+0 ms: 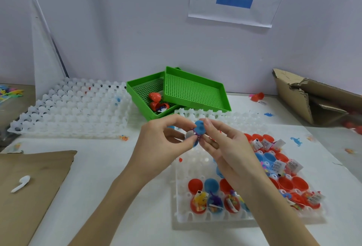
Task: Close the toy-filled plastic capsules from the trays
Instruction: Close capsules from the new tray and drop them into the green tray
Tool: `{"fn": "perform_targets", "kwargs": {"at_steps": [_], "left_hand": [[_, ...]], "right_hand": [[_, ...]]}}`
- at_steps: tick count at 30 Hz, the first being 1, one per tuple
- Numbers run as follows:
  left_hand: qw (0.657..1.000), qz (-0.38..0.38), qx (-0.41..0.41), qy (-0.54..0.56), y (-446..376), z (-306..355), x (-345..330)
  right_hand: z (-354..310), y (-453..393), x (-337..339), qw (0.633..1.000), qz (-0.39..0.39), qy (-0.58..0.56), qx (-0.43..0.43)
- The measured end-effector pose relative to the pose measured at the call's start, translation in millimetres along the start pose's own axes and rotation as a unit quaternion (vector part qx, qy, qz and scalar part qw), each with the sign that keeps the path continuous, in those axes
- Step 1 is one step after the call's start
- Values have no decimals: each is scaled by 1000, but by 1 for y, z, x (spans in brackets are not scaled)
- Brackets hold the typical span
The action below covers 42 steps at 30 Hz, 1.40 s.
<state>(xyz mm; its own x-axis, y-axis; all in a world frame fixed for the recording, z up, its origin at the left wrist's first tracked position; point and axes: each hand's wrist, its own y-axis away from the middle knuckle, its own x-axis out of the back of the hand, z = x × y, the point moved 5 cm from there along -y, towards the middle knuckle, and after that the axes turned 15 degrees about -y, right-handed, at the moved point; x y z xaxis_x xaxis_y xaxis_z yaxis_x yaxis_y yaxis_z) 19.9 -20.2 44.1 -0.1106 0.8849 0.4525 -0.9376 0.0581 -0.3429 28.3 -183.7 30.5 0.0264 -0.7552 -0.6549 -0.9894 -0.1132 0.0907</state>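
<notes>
I hold a blue capsule (pixel 200 128) above the table's middle, its two halves still apart with a purple toy showing between them. My left hand (pixel 162 143) pinches the lower half from the left. My right hand (pixel 225 143) pinches the upper half from the right. Below my right arm lies a white tray (pixel 182 202) with several open red and blue capsules (pixel 213 200) holding toys and labels. A green basket (pixel 137 92) behind my hands contains two red capsules (pixel 155 96).
A second green basket (pixel 195 91) leans on the first. Stacked empty white trays (pixel 74 108) fill the left back. Brown cardboard (pixel 33 187) with a white scoop (pixel 20 184) lies front left; a torn carton (pixel 317 100) sits at right. Small toys are scattered on the white tabletop.
</notes>
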Motion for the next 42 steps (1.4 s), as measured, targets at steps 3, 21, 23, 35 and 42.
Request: {"fn": "perform_targets", "kwargs": {"at_steps": [3, 21, 23, 35, 42], "left_hand": [[999, 7, 36, 24, -3, -5, 2], [997, 60, 20, -32, -1, -3, 5], [997, 63, 12, -41, 0, -2, 6], [992, 63, -44, -102, 3, 3, 0], [993, 57, -43, -96, 4, 2, -4]], "right_hand": [[1, -1, -1, 1000, -18, -6, -7], [-3, 2, -7, 978, -60, 161, 118], [-4, 1, -6, 976, -56, 168, 125], [-4, 0, 4, 986, -6, 124, 109], [-9, 0, 3, 976, -5, 164, 143]]}}
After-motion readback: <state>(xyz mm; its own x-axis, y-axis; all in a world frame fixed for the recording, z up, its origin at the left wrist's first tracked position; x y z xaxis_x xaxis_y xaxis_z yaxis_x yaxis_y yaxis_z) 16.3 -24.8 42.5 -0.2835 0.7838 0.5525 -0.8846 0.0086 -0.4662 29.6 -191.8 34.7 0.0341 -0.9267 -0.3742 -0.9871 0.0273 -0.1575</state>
